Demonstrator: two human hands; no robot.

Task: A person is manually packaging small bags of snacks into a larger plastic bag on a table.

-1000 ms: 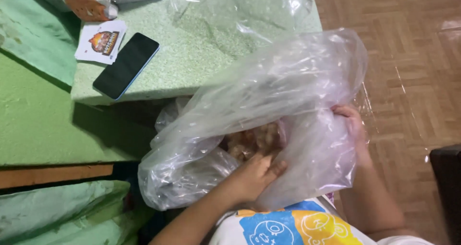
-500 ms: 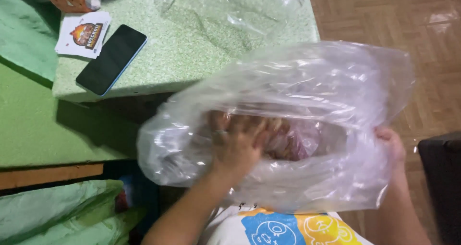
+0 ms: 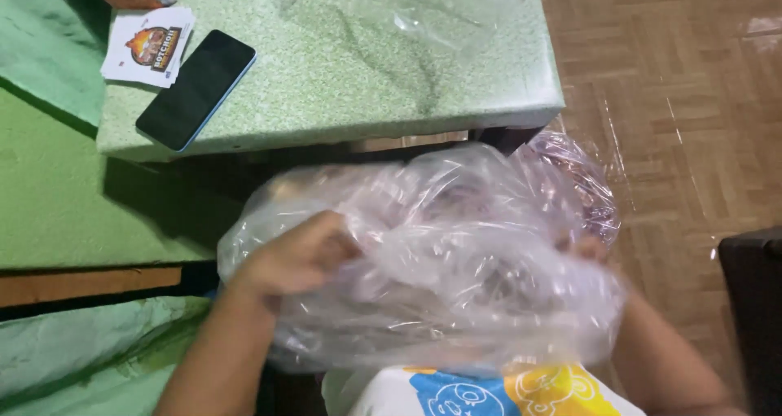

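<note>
1. The large, crumpled clear plastic bag [image 3: 456, 261] sits in front of the person's chest, below the near edge of the green speckled worktop [image 3: 342, 82].
2. The left hand [image 3: 297, 257] presses on the bag's left side, its grip curled closed on the film.
3. The right hand [image 3: 590, 249] is mostly hidden behind the bag's right side; how far its grip is open cannot be told.
4. A black smartphone [image 3: 195, 90] lies on the worktop, just beside a white printed card [image 3: 148, 46].
</note>
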